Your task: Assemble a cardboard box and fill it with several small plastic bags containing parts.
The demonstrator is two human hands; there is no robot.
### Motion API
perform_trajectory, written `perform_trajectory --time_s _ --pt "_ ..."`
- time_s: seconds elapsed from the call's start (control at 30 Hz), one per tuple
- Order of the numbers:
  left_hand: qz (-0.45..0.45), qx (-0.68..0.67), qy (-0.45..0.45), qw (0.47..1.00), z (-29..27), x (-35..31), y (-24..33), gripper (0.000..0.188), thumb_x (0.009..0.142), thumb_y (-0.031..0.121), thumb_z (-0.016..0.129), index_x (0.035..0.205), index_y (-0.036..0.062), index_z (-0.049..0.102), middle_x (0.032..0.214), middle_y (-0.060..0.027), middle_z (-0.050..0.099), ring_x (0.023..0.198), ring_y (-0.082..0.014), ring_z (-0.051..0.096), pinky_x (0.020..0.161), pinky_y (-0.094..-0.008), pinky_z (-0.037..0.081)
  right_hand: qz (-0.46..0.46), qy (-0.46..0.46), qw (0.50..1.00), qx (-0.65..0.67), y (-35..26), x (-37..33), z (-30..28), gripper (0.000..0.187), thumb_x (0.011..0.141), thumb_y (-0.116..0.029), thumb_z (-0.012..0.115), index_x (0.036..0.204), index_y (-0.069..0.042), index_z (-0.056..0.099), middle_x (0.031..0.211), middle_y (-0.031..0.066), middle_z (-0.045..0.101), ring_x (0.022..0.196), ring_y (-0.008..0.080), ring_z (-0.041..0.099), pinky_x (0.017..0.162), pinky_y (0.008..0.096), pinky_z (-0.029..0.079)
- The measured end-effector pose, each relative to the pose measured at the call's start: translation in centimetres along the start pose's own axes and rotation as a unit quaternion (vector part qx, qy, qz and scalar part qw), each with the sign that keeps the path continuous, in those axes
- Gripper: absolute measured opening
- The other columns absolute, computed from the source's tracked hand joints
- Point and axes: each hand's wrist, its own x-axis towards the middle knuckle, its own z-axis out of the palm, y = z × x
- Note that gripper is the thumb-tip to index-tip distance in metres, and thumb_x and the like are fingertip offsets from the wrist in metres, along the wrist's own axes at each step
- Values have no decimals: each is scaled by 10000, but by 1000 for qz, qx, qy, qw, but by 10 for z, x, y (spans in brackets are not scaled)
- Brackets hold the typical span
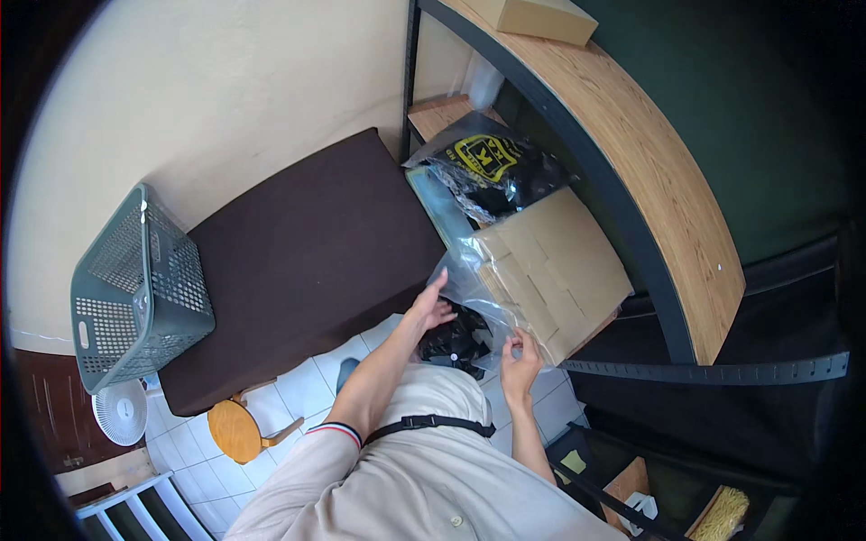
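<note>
In front of me lies a stack of flat cardboard (559, 261), at the shelf's lower level. A clear plastic bag (469, 284) hangs off its near edge; how far it wraps the cardboard is hard to tell. My right hand (520, 365) pinches the rim of this bag near the cardboard's closest corner. Against the bag's left side is my left hand (433, 307), its fingers spread and holding nothing. Below and between both hands sits a black plastic bag (456, 338). Behind the cardboard rests a black plastic package with a yellow emblem (492, 162).
A wood-topped shelf (645, 162) curves overhead on the right, with a cardboard box (546, 18) on it. Left of me stands a dark brown covered table (307, 243) with a grey laundry basket (149, 298). A wooden stool (236, 431) and white fan (120, 413) are lower left.
</note>
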Motion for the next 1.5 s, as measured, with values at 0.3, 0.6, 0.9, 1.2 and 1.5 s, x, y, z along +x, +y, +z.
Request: perform_trajectory --time_s 0.3,0.6,0.9,1.2,1.5 --pt "89 -24 -94 991 17 -46 35 345 1010 379 682 1210 99 654 1186 -82 695 1177 -236 631 1089 -417 454 60 -81 981 163 1 43 -69 305 794 62 661 1081 -2 738 845 72 627 772 178 628 738 311 532" --pt "126 -46 -361 923 84 -134 65 240 1061 225 588 1243 75 544 1480 -274 520 1410 -476 477 1177 -602 415 -84 35 995 -44 -94 62 -77 710 699 -261 935 1320 -59 654 1212 135 619 1197 345 566 1038 492 401" --pt "112 -13 -456 883 98 -163 68 745 988 -6 497 1649 72 162 1649 -277 259 1396 -511 485 1156 -622 445 -121 -42 989 -68 -54 82 -14 670 785 -220 853 1380 -20 618 1130 189 724 1035 370 684 990 467 485" --pt "238 348 -179 889 85 -110 -1 352 1004 27 576 1346 -52 596 1244 -159 693 1138 -241 689 954 -385 588 63 -66 972 214 -52 93 -39 199 983 -85 661 1103 61 723 922 183 754 842 245 730 800 377 553" --pt "285 241 20 928 128 -73 -49 245 874 -23 649 1113 -78 644 920 -146 743 779 -211 751 647 -345 622 -4 -9 986 165 -79 94 -66 186 1003 -101 682 1033 70 747 896 96 749 849 128 656 792 290 514"
